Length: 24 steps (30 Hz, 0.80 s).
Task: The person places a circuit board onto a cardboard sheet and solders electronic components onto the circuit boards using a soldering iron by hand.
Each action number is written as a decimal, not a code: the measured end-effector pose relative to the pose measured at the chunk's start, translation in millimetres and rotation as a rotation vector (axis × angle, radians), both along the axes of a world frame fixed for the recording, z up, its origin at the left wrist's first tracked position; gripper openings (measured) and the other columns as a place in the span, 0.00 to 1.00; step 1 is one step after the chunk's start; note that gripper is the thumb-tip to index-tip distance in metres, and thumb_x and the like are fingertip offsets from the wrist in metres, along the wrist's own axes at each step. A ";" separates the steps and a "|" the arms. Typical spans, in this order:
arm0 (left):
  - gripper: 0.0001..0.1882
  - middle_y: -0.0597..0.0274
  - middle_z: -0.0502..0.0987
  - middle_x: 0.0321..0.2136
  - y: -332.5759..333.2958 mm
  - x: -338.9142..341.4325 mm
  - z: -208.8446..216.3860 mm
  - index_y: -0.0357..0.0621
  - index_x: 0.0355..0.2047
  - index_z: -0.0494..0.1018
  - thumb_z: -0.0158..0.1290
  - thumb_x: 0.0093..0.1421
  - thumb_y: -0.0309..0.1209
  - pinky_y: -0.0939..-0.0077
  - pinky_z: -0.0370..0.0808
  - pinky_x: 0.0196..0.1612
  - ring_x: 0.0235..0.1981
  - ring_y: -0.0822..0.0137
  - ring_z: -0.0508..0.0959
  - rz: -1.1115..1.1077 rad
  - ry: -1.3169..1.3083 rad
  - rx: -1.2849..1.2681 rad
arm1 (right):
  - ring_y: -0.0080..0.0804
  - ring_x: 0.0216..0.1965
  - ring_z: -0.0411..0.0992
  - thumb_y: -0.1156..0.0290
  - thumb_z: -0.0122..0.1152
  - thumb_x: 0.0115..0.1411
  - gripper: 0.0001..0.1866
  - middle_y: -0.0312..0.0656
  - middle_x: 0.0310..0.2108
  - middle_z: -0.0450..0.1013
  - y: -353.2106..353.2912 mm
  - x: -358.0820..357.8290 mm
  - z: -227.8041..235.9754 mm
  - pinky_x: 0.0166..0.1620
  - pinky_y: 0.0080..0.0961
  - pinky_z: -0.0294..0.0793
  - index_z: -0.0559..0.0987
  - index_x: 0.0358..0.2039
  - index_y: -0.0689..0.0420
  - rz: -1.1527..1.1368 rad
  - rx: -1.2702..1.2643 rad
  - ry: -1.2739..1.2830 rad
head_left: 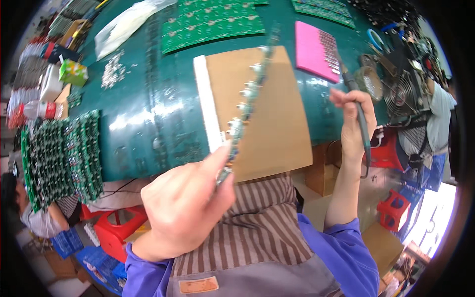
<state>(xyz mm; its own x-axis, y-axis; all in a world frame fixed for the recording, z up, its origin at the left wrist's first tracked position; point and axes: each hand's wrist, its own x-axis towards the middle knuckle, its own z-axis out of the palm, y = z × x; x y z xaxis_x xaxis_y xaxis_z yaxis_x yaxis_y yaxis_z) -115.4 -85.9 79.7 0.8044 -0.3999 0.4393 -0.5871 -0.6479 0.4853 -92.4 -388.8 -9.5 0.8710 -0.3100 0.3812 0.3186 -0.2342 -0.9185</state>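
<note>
My left hand (190,198) is closed on the near end of a circuit board panel (247,94). The panel is tilted up edge-on, blurred by motion, with a row of small metal parts along its side. Beneath it lies a brown cardboard sheet (277,119) with a white strip down its left edge. In my right hand (356,111) a soldering iron (361,114) rests between thumb and fingers, its tip pointing away near a pink foam block (316,49). Rows of small metal parts stand along the block's right side.
Upright populated boards (64,158) fill the table's left edge. Loose white parts (115,72) and a plastic bag (126,27) lie farther back, beside green board panels (213,24). At right are a round tin (370,81) and a fan (401,96). Red stools (116,230) stand below.
</note>
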 end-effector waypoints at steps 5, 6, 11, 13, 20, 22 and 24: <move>0.24 0.64 0.78 0.28 15.0 0.1 14.1 0.49 0.43 0.80 0.60 0.41 0.24 0.81 0.66 0.19 0.16 0.72 0.69 -0.121 -0.161 0.222 | 0.40 0.55 0.70 0.64 0.77 0.45 0.37 0.54 0.54 0.70 25.4 19.3 -10.9 0.57 0.34 0.70 0.62 0.48 0.57 0.164 0.120 -0.083; 0.24 0.66 0.77 0.32 22.7 -1.4 14.8 0.54 0.45 0.80 0.58 0.43 0.27 0.83 0.67 0.19 0.17 0.77 0.68 -0.176 -0.191 0.331 | 0.40 0.55 0.70 0.65 0.77 0.45 0.37 0.53 0.52 0.71 29.3 18.2 -13.1 0.58 0.35 0.69 0.61 0.49 0.56 0.179 0.169 -0.076; 0.21 0.60 0.81 0.32 47.3 -2.6 -23.9 0.51 0.35 0.83 0.61 0.37 0.22 0.76 0.71 0.21 0.20 0.69 0.76 -0.045 -0.100 0.201 | 0.39 0.52 0.71 0.72 0.76 0.45 0.36 0.48 0.44 0.75 33.3 9.7 -23.1 0.58 0.36 0.68 0.60 0.48 0.56 0.219 0.043 -0.112; 0.21 0.58 0.81 0.33 57.3 0.7 -36.9 0.46 0.36 0.81 0.61 0.37 0.19 0.75 0.76 0.27 0.26 0.64 0.80 -0.030 -0.026 0.081 | 0.39 0.52 0.72 0.72 0.76 0.45 0.35 0.48 0.44 0.75 39.6 8.9 -20.4 0.58 0.35 0.68 0.61 0.48 0.56 0.210 0.027 -0.111; 0.21 0.54 0.80 0.34 72.1 11.0 -77.1 0.38 0.40 0.79 0.67 0.42 0.23 0.77 0.76 0.33 0.32 0.64 0.81 0.122 0.055 -0.199 | 0.36 0.49 0.72 0.75 0.76 0.45 0.34 0.50 0.43 0.75 53.1 14.4 -11.2 0.57 0.32 0.67 0.62 0.48 0.56 0.136 0.021 -0.089; 0.22 0.55 0.80 0.35 73.4 15.0 -80.8 0.38 0.40 0.80 0.68 0.41 0.25 0.78 0.76 0.34 0.33 0.66 0.80 0.103 0.094 -0.286 | 0.36 0.49 0.72 0.76 0.76 0.45 0.35 0.51 0.44 0.75 51.6 16.5 -9.5 0.57 0.32 0.67 0.62 0.49 0.56 0.134 0.023 -0.088; 0.24 0.56 0.80 0.34 74.4 19.2 -84.4 0.39 0.40 0.80 0.69 0.40 0.25 0.81 0.73 0.29 0.31 0.69 0.79 0.090 0.071 -0.278 | 0.35 0.49 0.72 0.76 0.76 0.45 0.35 0.51 0.44 0.75 50.9 18.0 -9.2 0.57 0.32 0.67 0.62 0.49 0.56 0.133 0.021 -0.076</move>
<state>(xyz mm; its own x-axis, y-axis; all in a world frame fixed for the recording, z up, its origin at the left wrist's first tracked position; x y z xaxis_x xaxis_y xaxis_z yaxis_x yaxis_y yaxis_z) -96.2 -11.5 -4.8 0.8640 -0.1978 0.4631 -0.4913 -0.5323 0.6894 -74.4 -337.9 -18.6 0.8737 -0.2021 0.4425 0.4148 -0.1657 -0.8947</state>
